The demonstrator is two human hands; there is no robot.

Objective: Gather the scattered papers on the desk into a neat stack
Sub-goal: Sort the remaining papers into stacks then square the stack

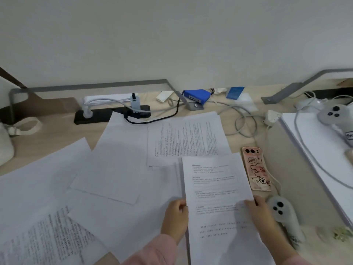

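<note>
A small bundle of printed sheets (pixel 215 188) stands in front of me, held by both sides. My left hand (pixel 176 217) grips its left edge and my right hand (pixel 262 215) grips its right edge. Several loose white papers lie scattered over the wooden desk (pixel 63 131): a printed page (pixel 187 138) behind the bundle, a blank sheet (pixel 116 159) in the middle, a large blank sheet (pixel 38 178) at the left, and a text-covered page (pixel 55 236) near the front left corner. They overlap one another.
A phone in a pink case (pixel 257 169) lies just right of the bundle, and a white controller (pixel 282 213) lies by my right hand. A thick white paper pile (pixel 315 150) with another controller on it fills the right. A black power strip (pixel 107 113), cables and a blue box (pixel 196 96) line the back.
</note>
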